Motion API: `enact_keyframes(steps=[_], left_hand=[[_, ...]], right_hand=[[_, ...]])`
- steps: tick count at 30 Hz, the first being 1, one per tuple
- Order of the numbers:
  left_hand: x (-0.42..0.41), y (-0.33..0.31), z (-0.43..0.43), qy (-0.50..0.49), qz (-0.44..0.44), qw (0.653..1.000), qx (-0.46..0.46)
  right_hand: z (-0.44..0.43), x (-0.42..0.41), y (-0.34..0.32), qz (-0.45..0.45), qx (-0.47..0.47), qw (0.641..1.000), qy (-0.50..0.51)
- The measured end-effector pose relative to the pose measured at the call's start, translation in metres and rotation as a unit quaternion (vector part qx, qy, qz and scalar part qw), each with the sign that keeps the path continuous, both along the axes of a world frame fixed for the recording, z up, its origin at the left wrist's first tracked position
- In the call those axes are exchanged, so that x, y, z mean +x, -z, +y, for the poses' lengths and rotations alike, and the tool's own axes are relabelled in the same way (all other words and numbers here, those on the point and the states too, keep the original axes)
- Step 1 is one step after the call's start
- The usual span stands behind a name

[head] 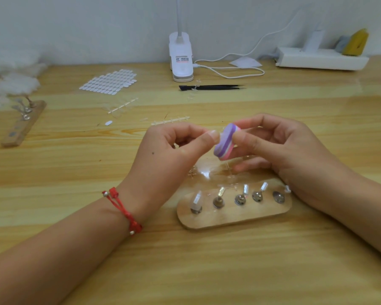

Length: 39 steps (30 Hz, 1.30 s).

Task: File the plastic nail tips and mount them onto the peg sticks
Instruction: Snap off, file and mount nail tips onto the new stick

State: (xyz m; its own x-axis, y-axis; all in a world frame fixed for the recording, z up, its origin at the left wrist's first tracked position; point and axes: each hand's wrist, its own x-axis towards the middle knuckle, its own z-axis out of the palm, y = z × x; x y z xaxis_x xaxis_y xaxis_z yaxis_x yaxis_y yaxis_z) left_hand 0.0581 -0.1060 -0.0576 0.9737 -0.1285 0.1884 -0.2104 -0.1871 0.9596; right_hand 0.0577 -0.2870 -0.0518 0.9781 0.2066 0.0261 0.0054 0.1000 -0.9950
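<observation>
The clear plastic nail tip (209,133), barely visible, sits pinched in the left hand's (174,148) grip, thumb against forefinger, above the wooden surface (75,172). I cannot tell its long axis. Just right of it the right hand's (284,148) grip pinches the purple-and-pink oval buffer block (226,143) — slanting upper right to lower left — over the oval wooden peg board (229,217).

Small home nail-art desk, by the looks, not a salon: pale wood worktop (207,271) pushed up vs. a plain white wall (75,25). Clip-on lamp (180,56) w/ white cable (229,74) and power strip (321,60) at the back. Craft kit everywhere: black tweezers (211,87), sticky-tab sheet (110,82), clear nail-tip sprue (169,121), wooden peg board (229,219) up front, second peg board (20,130) far left.
</observation>
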Motion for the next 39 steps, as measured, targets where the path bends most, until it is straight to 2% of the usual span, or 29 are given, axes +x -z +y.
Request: enact_keyframes(steps=[3,6,10,14,18,22,25,29,33,37,39], left_hand=[[0.0000,0.0004,0.0003,0.006,0.001,1.000,0.004],[0.0003,0.0009,0.0012,0.010,0.000,1.000,-0.001],[0.0010,0.0020,0.0001,0.007,0.002,1.000,-0.003],[0.0009,0.0011,0.0016,0.008,-0.001,1.000,-0.008],[0.0008,0.0010,0.0008,0.001,0.000,1.000,-0.004],[0.0004,0.0005,0.0009,0.004,0.000,1.000,-0.004],[0.0006,0.0009,0.0008,0.005,0.001,1.000,-0.001],[0.0004,0.0001,0.0006,0.008,0.004,1.000,0.008],[0.0006,-0.0002,0.0004,0.009,0.005,1.000,0.011],[0.0005,-0.0004,0.0011,0.013,0.000,1.000,0.016],[0.0006,0.0005,0.0010,0.011,-0.002,1.000,0.018]], right_hand=[[-0.0012,0.0006,-0.0009,0.007,0.028,0.999,0.018],[0.0007,-0.0005,-0.0011,0.000,-0.008,1.000,-0.005],[-0.0016,0.0008,-0.0015,0.007,0.034,0.999,0.021],[0.0010,-0.0009,-0.0013,-0.004,-0.019,1.000,-0.017],[-0.0015,0.0015,-0.0025,0.013,0.045,0.999,0.024],[0.0018,-0.0007,-0.0022,0.001,-0.012,1.000,-0.016],[-0.0019,0.0017,-0.0047,0.037,0.034,0.999,0.007],[-0.0007,0.0006,-0.0036,0.024,-0.005,1.000,-0.017],[-0.0024,0.0015,-0.0031,0.025,0.042,0.999,0.008],[-0.0002,-0.0004,-0.0029,0.008,-0.003,1.000,-0.018],[-0.0009,0.0003,-0.0024,0.013,0.017,1.000,-0.003]])
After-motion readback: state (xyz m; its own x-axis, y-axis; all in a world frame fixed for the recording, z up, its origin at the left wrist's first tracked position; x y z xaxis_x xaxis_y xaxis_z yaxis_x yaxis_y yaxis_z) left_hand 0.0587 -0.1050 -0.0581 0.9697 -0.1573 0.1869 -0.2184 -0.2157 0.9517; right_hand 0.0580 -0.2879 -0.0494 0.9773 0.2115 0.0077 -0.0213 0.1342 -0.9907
